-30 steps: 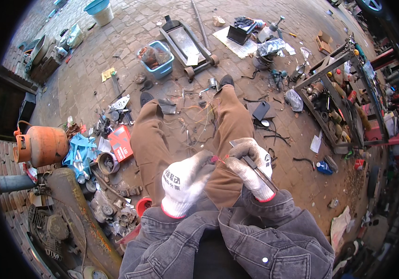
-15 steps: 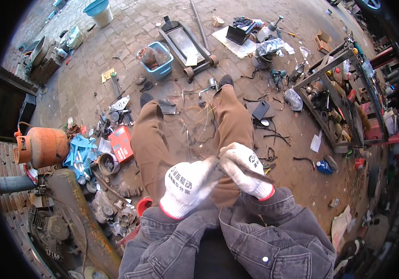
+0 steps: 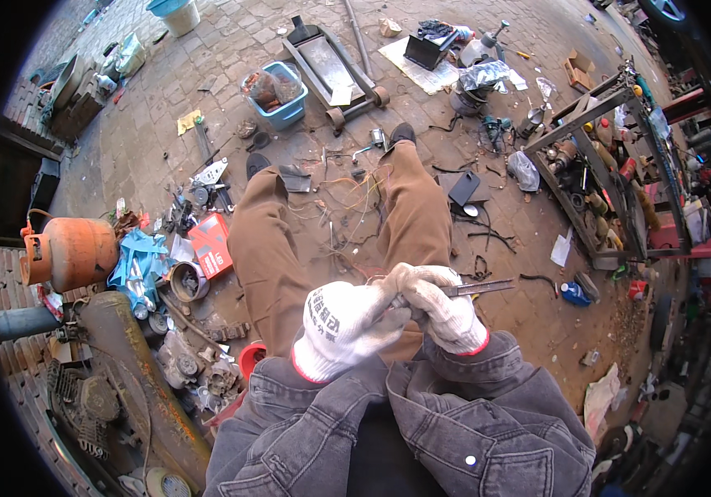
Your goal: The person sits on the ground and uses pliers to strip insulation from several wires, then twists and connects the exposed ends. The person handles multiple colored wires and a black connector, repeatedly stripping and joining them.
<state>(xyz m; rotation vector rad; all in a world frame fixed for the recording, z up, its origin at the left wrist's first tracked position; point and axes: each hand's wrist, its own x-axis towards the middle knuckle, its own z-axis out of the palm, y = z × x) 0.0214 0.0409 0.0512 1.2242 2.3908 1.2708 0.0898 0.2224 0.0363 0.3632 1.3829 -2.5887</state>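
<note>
Both my hands wear white knit gloves with red cuffs and meet in front of my lap. From my right hand [image 3: 445,313] a slim metal tool [image 3: 481,287] sticks out to the right, two narrow blades lying close together. Its exact kind is hidden by the fingers. My left hand [image 3: 340,325] is closed, its fingertips pressed against those of the right. Whatever lies between the fingertips is covered by the gloves. Thin coloured wires [image 3: 355,199] lie on the ground between my feet.
To the left are a red box [image 3: 210,246], an orange gas cylinder [image 3: 82,253] and metal parts. Ahead stand a blue tub [image 3: 282,110] and a floor jack [image 3: 328,68]. A phone [image 3: 464,189] and a metal frame [image 3: 583,124] full of tools are to the right.
The metal tool has swung up from slanting down across the right palm to nearly level, pointing right. Both hands have shifted slightly, their fingertips still together.
</note>
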